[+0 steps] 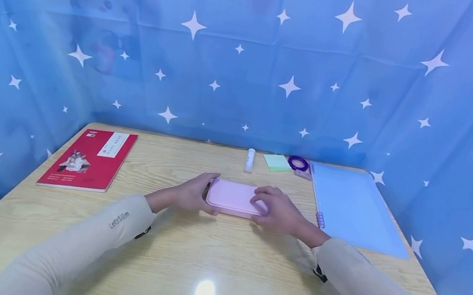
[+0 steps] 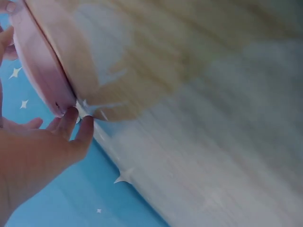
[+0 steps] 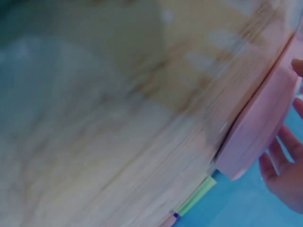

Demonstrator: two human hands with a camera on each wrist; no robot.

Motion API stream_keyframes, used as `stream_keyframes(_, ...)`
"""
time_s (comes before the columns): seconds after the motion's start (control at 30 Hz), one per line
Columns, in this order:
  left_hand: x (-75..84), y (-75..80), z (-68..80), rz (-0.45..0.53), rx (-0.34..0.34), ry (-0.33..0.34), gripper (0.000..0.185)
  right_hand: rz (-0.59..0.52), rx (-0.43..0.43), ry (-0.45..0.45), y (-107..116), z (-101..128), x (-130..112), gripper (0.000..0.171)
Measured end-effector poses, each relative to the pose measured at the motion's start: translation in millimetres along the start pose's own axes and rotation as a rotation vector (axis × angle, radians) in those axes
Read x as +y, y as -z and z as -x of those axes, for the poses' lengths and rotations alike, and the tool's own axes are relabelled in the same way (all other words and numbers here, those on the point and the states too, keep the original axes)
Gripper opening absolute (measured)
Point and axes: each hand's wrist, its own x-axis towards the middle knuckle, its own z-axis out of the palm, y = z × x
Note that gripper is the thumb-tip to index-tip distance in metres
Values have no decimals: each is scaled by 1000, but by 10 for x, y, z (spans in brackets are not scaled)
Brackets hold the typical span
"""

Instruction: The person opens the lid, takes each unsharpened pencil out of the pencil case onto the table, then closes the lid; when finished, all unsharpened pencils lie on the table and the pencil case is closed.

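A pink pencil case with rounded corners lies flat on the wooden table, between both hands. My left hand holds its left end, fingers at the far corner and thumb at the near one. In the left wrist view, fingertips of the left hand are at the end of the case, by the tabletop. My right hand grips the right end, with a bent finger over the top and the thumb low at the front. The right wrist view shows the case's side and part of the right hand.
A red book lies at the left. Behind the case are a white glue stick, green sticky notes, a purple tape roll and a small pink block. A blue spiral notebook lies right; a starry curtain hangs behind.
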Motion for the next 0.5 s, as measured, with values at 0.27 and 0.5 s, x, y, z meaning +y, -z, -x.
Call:
stream_keyframes(0.27,-38,17,-41,52,-20,43,110,19,3,-10,-41,-41,48,41)
stream_keyframes(0.5,-85,17,-71,72,-26,64,107,14,11,-45,-61,-25,70,51)
